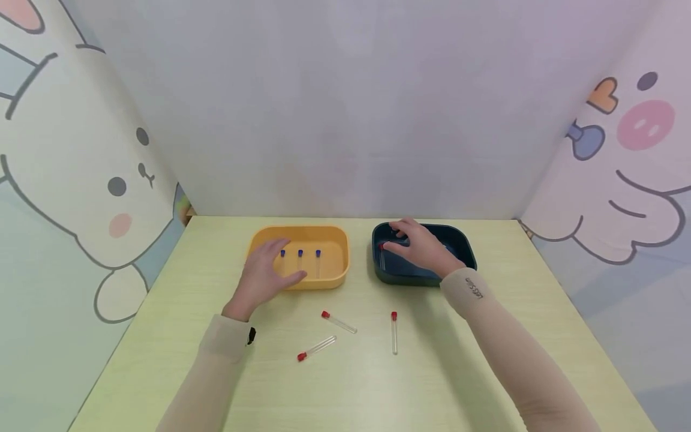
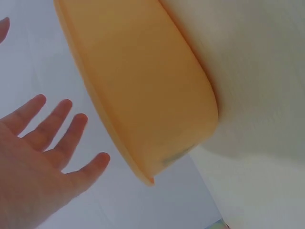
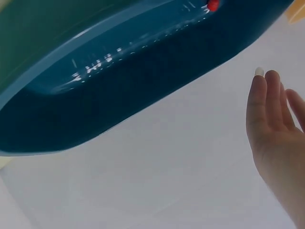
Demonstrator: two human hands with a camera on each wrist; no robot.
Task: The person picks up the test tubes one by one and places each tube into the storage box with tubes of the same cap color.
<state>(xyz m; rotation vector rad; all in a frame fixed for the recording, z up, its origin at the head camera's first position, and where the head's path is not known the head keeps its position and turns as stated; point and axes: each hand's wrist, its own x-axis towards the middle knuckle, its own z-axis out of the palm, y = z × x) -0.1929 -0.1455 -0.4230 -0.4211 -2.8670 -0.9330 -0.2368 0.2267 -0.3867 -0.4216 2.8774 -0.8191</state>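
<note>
Over the left part of the yellow bin (image 1: 341, 277), my left hand (image 1: 263, 275) hovers with its fingers spread and nothing in its grasp. Inside that bin, several blue-capped tubes, among them a right-hand one (image 1: 318, 264), lie in a row. My right hand (image 1: 423, 245) is above the dark blue bin (image 1: 399, 280), its fingers extended and holding nothing. A red-capped tube (image 1: 382, 258) lies at the left inside that bin, just below the thumb. In the left wrist view, the fingers are apart from the yellow bin's wall (image 2: 147, 90). The right wrist view shows the red cap (image 3: 213, 5).
On the table in front of the bins lie three more red-capped tubes: one tilted (image 1: 340, 323), one slanting (image 1: 317, 348) and one pointing toward me (image 1: 394, 333). A pale back wall (image 1: 345, 120) and side panels with cartoon animals enclose the table.
</note>
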